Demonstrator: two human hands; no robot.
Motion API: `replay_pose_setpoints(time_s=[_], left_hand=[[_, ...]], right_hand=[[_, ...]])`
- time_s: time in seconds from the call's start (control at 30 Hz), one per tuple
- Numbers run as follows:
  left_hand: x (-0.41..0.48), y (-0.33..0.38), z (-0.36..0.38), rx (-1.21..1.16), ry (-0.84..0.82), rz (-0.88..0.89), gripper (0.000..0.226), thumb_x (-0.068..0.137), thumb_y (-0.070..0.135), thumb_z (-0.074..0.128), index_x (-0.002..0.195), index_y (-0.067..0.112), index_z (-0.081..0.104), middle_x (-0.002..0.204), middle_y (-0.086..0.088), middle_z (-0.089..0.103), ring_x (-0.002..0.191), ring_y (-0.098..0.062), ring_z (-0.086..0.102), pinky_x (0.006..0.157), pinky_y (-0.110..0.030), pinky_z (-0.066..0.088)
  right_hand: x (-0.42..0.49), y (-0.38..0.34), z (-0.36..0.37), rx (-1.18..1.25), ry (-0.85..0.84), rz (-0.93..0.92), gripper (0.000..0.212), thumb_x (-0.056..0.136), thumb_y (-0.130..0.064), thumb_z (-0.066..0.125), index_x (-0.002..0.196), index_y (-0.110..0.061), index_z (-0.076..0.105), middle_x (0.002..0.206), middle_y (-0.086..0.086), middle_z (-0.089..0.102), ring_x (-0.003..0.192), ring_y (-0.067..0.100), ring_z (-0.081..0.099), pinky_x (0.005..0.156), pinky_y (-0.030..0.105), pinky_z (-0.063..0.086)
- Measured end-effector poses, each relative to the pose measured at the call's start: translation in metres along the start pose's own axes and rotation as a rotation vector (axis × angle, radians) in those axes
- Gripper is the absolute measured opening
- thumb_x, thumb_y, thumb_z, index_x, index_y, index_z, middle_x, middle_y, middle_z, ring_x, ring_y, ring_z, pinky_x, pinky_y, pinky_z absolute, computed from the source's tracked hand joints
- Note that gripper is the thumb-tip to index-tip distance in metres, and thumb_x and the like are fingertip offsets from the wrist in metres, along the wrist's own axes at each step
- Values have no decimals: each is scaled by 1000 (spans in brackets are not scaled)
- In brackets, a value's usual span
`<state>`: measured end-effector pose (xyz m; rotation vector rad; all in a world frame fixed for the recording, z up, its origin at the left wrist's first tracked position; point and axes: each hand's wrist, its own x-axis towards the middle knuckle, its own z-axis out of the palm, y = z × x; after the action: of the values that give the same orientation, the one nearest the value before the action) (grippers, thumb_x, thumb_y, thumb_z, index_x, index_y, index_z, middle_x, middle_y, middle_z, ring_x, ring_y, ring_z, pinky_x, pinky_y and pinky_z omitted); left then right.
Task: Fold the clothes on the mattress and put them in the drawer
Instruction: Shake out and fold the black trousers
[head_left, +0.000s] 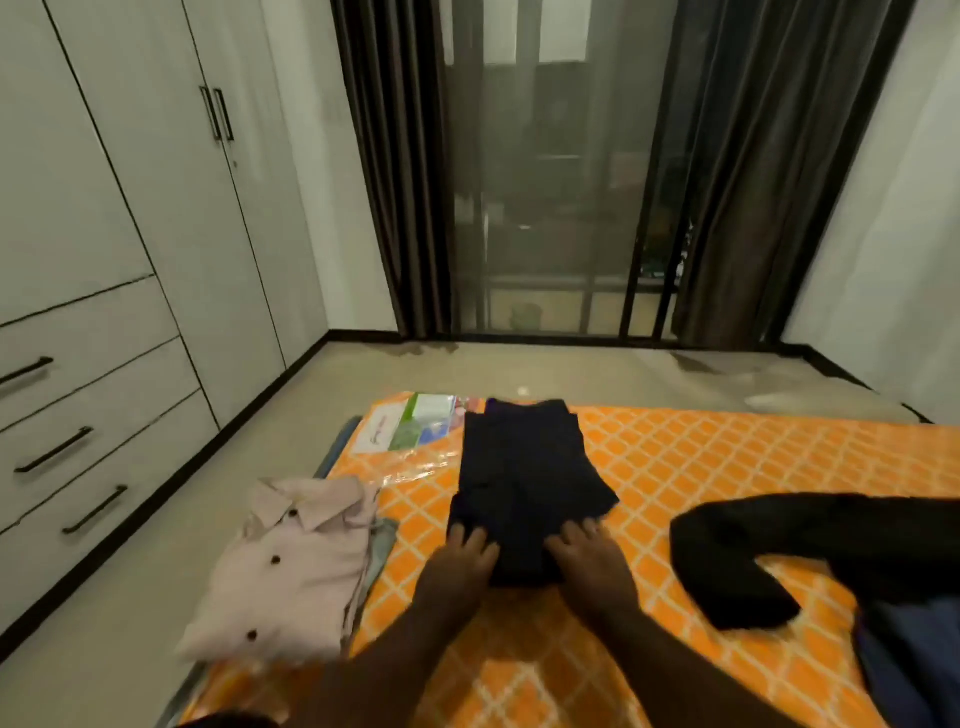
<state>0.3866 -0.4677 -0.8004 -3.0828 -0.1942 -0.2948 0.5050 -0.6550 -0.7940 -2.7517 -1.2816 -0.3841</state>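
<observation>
Orange quilted mattress (727, 467) on beige floor (571, 370), white wardrobe (130, 182) alongside

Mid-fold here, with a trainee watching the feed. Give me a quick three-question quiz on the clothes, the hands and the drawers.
1. Fill in: the pink shirt lies at the mattress's ___ edge.
2. The left hand and right hand both rest on: A) the pink shirt; B) the dark garment mid-mattress; C) the bare mattress only.
3. True or false: all three drawers are closed.

Key: 1 left; 2 B; 3 true.
</observation>
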Motion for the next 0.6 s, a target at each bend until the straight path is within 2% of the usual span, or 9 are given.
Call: replay_pose_setpoints(time_s=[0.07,0.13,0.2,0.3,0.37,0.4,0.47,0.57,0.6], left_hand=[[-38,13,26,29,-92,102,28,71,23,44,92,22,63,93,-3,60,80,-32,64,41,-33,44],[-59,17,35,120,-104,199,30,70,29,47,95,23,62,90,-2,62,77,-30,60,44,-32,44],[-65,10,29,143,-96,238,40,67,39,59,103,23,58,92,-3,61,78,-29,55,49,-34,45],[-68,-2,19,57,49,247,48,79,62,61,104,22,55,96,-3,57,82,-27,52,61,-40,44],[-63,-10,4,-12,166,227,41,91,57,54,107,19,58,101,-4,55,85,-28,52,70,-40,41],[-59,-13,-3,-28,194,227,36,94,48,53,111,17,58,106,-6,55,88,-29,55,73,-41,40],[-41,-24,-9,-6,180,225,37,92,30,53,124,13,57,124,-10,57,104,-33,62,84,-42,45],[-14,-35,-22,46,27,196,61,96,20,58,153,14,38,161,-10,35,143,-29,42,104,-43,45],[-8,-36,-21,95,-45,208,69,97,15,58,159,16,27,167,-9,22,150,-27,31,110,-42,40]], right_hand=[[-47,-16,31,56,-250,67,33,56,-31,80,86,-31,66,80,-1,58,73,31,61,52,42,48],[-63,-26,35,47,-309,100,33,59,-38,71,92,-33,66,83,-2,61,75,32,64,56,44,49],[-52,-27,18,26,-356,113,33,77,-35,63,109,-31,59,106,2,62,101,37,60,78,49,49],[-32,-21,-11,92,-649,44,53,83,-45,72,128,-30,50,131,5,56,124,36,50,102,48,40],[-17,-17,-31,122,-803,40,66,81,-56,78,136,-28,55,138,6,58,126,30,55,103,41,40],[-15,-15,-40,110,-805,87,65,82,-67,71,133,-28,59,136,5,60,124,29,56,103,43,38],[-15,-11,-49,11,-594,193,63,88,-79,48,120,-27,64,123,4,63,116,30,59,103,52,32],[-13,-6,-41,-141,-105,172,48,100,-62,38,116,-24,63,121,4,64,113,30,60,96,44,37],[-11,-2,-32,-114,-88,138,45,101,-56,40,127,-24,60,132,6,60,125,32,55,100,44,39]])
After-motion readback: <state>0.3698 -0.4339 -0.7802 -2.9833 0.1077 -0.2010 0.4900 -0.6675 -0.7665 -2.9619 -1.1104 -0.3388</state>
